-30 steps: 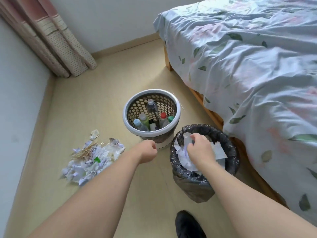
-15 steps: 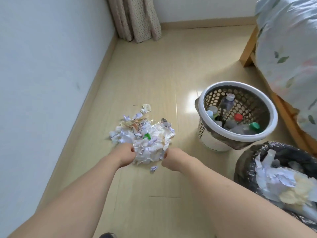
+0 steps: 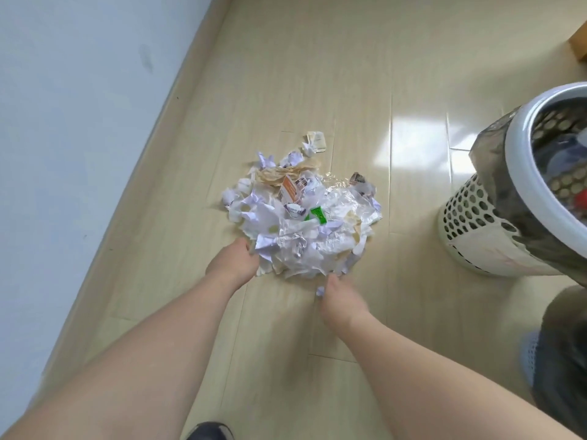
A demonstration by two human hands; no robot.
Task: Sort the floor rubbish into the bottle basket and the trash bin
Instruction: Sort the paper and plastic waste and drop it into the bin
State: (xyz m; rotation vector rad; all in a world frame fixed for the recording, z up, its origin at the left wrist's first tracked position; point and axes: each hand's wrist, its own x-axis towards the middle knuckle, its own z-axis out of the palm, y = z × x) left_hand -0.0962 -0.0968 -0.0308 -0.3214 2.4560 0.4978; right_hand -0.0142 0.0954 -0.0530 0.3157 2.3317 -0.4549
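Nearest to you, a dark shoe toe point(image 3: 208, 431) shows at the lower edge, so you stand just behind the work. Your left hand point(image 3: 233, 263) touches the near left edge of the loose heap of crumpled white paper and clear plastic scraps point(image 3: 305, 217) on the pale wooden floor point(image 3: 349, 74); its fingers are hidden under the scraps, so I cannot tell how wide they are. Your right hand point(image 3: 341, 300) is at the near right edge, beside a small white scrap point(image 3: 320, 291); its fingers curl down, but I cannot tell if they pinch anything. The two hands stand on both sides probably to gather a bundle. In the heap lie a small green wrapper point(image 3: 318, 214) and an orange and white carton piece point(image 3: 290, 190). To the right, well apart, stands the white perforated plastic bottle basket point(image 3: 521, 173), placed close for short carrying. The black-bagged trash bin point(image 3: 568, 328) is at the right edge, blurred.
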